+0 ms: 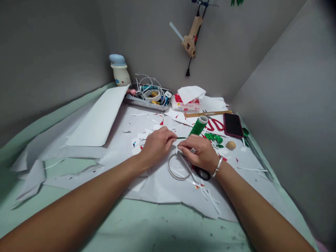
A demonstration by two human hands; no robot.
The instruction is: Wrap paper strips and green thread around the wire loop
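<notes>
A thin green stem-like strand (181, 138) stretches from the pinched fingertips of my left hand (159, 142) toward my right hand (199, 148). My right hand is also closed in a pinch, thumb against fingers; what lies between those fingertips is too small to make out. Just behind my right hand, a spool of green thread (198, 126) stands tilted. Below it, a ring of thin wire (170, 169) lies on the white paper, beside scissors with a black handle (202, 173) partly hidden by my hand.
Red-handled scissors (217, 124), a ruler (210, 113), a phone (233, 125), green leaf pieces (214, 138) and a small round tan object (231, 145) lie at right. Behind stand a metal tray (147, 103), a tissue pack (186, 103) and a bottle (120, 71). A glue gun (193, 36) hangs above.
</notes>
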